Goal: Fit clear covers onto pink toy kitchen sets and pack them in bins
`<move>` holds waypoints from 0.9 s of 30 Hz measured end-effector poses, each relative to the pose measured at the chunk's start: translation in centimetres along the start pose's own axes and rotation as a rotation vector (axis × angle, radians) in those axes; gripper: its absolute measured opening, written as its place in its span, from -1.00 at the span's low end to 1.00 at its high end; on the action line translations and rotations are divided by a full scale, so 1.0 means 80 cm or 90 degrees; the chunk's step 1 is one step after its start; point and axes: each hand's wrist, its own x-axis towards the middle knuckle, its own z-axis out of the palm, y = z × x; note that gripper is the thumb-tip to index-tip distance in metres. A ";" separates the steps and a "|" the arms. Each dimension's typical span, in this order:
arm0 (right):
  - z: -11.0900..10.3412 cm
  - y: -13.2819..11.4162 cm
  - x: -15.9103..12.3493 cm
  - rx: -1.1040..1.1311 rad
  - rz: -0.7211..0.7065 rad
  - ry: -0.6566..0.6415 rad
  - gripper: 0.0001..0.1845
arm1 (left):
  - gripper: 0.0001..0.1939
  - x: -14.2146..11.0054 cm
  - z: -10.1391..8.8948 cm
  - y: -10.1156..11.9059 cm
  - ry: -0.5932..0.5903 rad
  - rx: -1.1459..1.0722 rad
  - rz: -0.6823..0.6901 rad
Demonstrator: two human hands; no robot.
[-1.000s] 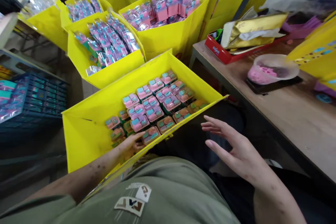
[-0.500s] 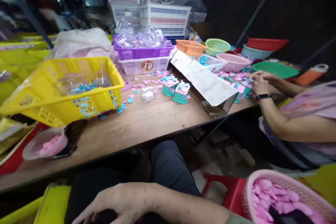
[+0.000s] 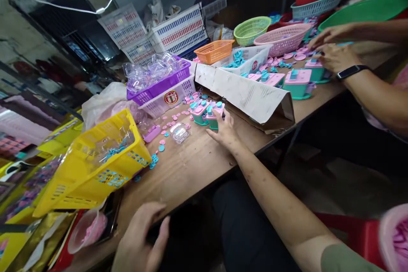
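Note:
Two small toy boxes, green below with pink tops and blue pieces, stand side by side on the wooden table (image 3: pixel 194 165). My right hand (image 3: pixel 225 132) reaches the nearer toy box (image 3: pixel 214 114), thumb and fingers apart at its near right side; whether they touch it I cannot make out. The other toy box (image 3: pixel 199 112) is just to its left. Low in front of the table edge, my left hand (image 3: pixel 140 238) is blurred, thumb and fingers apart, with nothing in it. A clear plastic piece (image 3: pixel 180 133) lies nearby among scattered pink and blue parts.
A yellow basket (image 3: pixel 92 170) tilts at the left above a pink bowl (image 3: pixel 87 231). Behind are a purple basket (image 3: pixel 159 78) of clear plastic pieces and a long cardboard box (image 3: pixel 242 93). At right, a co-worker's hands (image 3: pixel 338 55) work beside more toy boxes (image 3: pixel 298 83).
My right hand has risen from over my lap to the nearer toy box. My left hand has come into view at the bottom. The view has tilted and shifted.

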 end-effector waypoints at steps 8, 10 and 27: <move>-0.010 0.040 -0.018 0.140 -0.067 0.036 -0.54 | -0.27 0.299 0.141 -0.068 0.040 -0.036 -0.142; -0.027 0.041 -0.027 0.157 -0.104 0.001 -0.58 | -0.15 0.337 0.156 -0.088 -0.025 -0.051 -0.142; -0.019 -0.136 -0.158 0.280 -0.185 -0.223 -0.55 | 0.33 0.169 0.096 -0.110 -0.399 -0.188 0.024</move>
